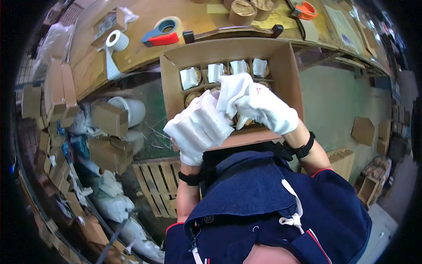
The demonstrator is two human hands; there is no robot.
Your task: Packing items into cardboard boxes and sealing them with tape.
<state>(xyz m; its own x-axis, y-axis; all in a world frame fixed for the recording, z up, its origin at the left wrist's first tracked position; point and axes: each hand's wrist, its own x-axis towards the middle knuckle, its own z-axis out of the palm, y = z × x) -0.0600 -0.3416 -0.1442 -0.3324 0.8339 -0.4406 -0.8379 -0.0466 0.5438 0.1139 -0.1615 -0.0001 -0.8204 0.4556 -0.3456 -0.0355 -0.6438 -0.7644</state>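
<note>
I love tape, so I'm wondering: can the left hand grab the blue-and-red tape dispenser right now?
Probably not: the left hand seems busy holding white foam wrap and would have to reach past the open carton. Nothing covers the tape dispenser on the table, though.

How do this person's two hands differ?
The left hand is mostly hidden by the white bundle it holds; the right hand shows plainly, with a smaller white piece in its fingers. The left hand is by the near-left corner of the cardboard box; the right hand is over its right half. Both wear white gloves and dark wristbands.
</note>
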